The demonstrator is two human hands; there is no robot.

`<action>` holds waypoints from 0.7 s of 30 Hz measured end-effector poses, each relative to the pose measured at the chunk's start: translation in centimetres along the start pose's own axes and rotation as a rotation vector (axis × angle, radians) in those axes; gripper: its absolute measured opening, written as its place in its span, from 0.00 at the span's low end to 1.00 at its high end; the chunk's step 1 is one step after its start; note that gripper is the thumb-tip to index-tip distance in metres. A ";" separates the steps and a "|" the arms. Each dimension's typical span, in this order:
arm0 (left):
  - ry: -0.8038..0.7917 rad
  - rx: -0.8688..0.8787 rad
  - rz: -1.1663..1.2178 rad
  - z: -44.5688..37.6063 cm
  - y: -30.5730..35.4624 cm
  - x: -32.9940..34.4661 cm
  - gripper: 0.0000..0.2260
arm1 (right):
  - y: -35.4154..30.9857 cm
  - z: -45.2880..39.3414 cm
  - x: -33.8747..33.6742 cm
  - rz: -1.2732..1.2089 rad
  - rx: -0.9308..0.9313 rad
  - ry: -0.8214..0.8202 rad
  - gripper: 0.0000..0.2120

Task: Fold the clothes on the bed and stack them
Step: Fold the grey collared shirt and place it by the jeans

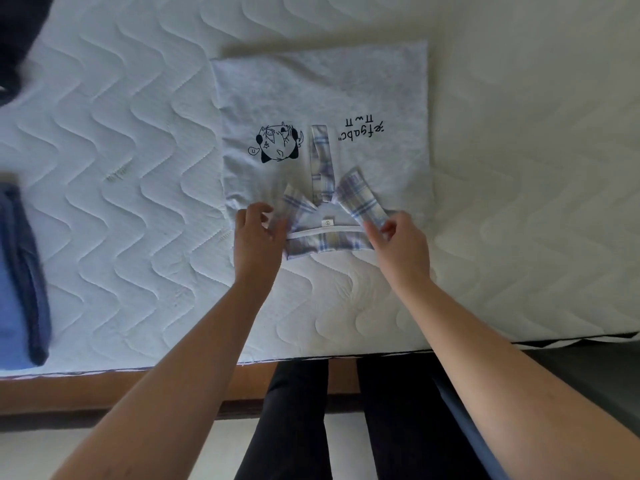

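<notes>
Here is a pale grey shirt point(322, 98) lying flat on the quilted white mattress of the bed point(131, 209), with its plaid collar point(329, 233) at the near edge. A cartoon print point(277, 142) and a line of black lettering point(363, 128) sit upside down on the chest, either side of the plaid placket. The left hand point(254, 233) pinches the left collar point, its grip clamped on the cloth. The right hand point(401, 244) does the same on the right collar point, fingers curled round the plaid. At the far left edge of the bed lies a blue garment with a dark navy trim point(20, 278), blurred. A dark bundle point(17, 39) sits in the top left corner.
</notes>
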State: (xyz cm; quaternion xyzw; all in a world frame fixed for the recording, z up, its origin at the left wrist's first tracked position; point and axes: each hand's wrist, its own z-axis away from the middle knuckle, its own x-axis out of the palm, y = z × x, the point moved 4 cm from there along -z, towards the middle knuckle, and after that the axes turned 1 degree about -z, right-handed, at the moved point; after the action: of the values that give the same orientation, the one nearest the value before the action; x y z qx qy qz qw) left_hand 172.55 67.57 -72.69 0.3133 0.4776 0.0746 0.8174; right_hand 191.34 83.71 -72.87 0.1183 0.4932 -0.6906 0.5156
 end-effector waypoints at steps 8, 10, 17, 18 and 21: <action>-0.156 -0.168 -0.052 -0.1 -3.9 -0.3 0.16 | -7.9 -2.1 6.1 0.055 -0.387 -0.328 0.19; -0.175 -0.132 -0.049 -0.6 -3.8 -0.5 0.12 | -9.2 -2.8 7.6 0.139 -0.391 -0.380 0.18; -0.243 -0.128 0.299 -1.6 -2.9 -1.7 0.06 | -11.1 -6.6 7.3 0.063 -0.286 -0.452 0.11; -0.260 -0.151 0.411 -1.8 -2.7 -1.7 0.06 | -11.0 -7.0 7.0 0.008 -0.249 -0.459 0.09; -0.314 -0.169 0.508 -2.2 -2.4 -1.8 0.05 | -10.7 -8.0 6.5 -0.088 -0.167 -0.454 0.11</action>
State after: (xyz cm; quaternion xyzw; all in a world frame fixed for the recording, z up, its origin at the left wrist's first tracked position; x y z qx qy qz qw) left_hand 169.32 65.85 -73.56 0.3614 0.2440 0.2667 0.8595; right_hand 176.84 86.05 -75.12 -0.1045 0.4248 -0.6783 0.5904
